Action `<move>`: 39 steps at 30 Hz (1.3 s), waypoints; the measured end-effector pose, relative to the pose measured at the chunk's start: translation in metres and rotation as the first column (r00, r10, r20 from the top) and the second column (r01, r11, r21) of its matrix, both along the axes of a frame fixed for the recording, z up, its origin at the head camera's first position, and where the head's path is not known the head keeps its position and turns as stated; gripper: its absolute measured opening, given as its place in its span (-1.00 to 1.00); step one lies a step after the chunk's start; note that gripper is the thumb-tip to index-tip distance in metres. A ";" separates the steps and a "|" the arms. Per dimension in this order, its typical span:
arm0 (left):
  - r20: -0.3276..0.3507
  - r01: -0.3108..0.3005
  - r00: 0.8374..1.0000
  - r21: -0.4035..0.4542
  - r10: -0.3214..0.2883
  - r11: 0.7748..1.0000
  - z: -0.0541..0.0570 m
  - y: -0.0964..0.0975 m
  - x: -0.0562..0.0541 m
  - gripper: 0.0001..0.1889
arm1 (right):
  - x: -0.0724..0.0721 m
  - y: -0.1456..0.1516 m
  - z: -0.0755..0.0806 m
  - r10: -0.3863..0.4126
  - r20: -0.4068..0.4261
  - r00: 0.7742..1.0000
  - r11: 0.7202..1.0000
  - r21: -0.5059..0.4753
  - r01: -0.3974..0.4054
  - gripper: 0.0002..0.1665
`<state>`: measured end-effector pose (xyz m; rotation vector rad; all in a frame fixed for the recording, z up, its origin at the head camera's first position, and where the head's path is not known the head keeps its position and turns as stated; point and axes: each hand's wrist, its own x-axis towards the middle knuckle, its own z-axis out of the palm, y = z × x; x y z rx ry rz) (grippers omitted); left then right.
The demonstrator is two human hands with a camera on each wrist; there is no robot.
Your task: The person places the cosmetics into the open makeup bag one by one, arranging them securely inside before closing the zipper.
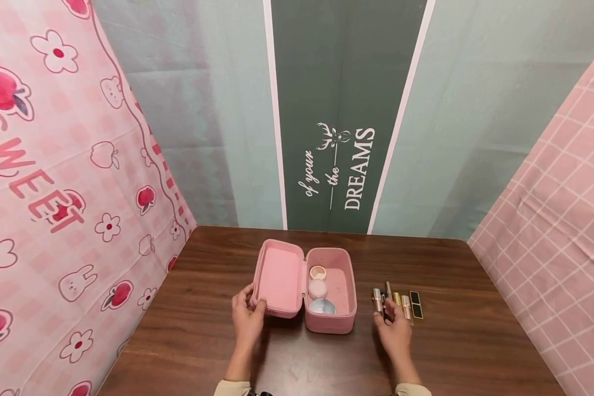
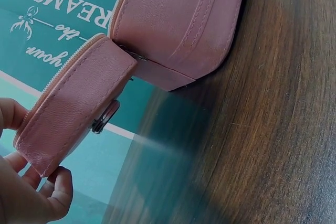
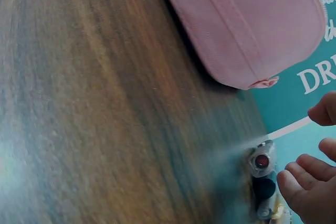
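A pink zippered cosmetic case (image 1: 352, 286) stands on the table with its lid (image 1: 279, 278) swung out to the left. My left hand (image 1: 247, 313) grips the lid's outer edge, thumb at the front corner; the left wrist view shows the fingers (image 2: 62, 192) bent round that corner. Inside the case, along its left side, lie a round compact (image 1: 318, 272), a pale pink round item (image 1: 318, 289) and a silvery round item (image 1: 323, 306). My right hand (image 1: 395, 327) is over a row of lipstick tubes (image 1: 377, 301), thumb and fingers apart in the right wrist view, partly covering the row.
At the right end of the row lies a flat black item with a gold edge (image 1: 416, 304). The brown wooden table (image 1: 188, 308) meets a green printed curtain (image 1: 346, 82) behind. Pink patterned cloths hang at the left (image 1: 79, 181) and right (image 1: 559, 192).
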<state>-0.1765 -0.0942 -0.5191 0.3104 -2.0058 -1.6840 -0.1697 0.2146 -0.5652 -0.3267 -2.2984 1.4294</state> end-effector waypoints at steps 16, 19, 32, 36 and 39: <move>0.020 0.012 1.000 0.023 -0.013 1.000 -0.002 0.000 0.000 -0.55 | -0.013 -0.006 -0.012 -0.039 0.052 0.998 0.985 0.169 0.029 -0.47; 0.020 0.015 1.000 0.018 -0.016 1.000 -0.002 0.000 0.000 -0.55 | -0.016 -0.007 -0.014 -0.053 0.041 0.998 0.977 0.208 0.043 -0.47; 0.046 0.018 0.999 0.045 -0.020 0.999 -0.001 -0.001 0.002 -0.55 | -0.032 -0.015 -0.020 -0.053 0.078 0.996 0.908 0.418 0.016 -0.47; 0.045 0.015 0.999 0.058 -0.017 0.998 -0.001 -0.002 0.001 -0.55 | -0.042 -0.014 -0.017 -0.055 0.156 0.986 0.889 0.457 -0.023 -0.47; 0.046 0.015 0.999 0.063 -0.017 0.998 -0.002 -0.002 0.001 -0.55 | -0.046 -0.014 -0.014 -0.063 0.213 0.975 0.881 0.470 -0.046 -0.49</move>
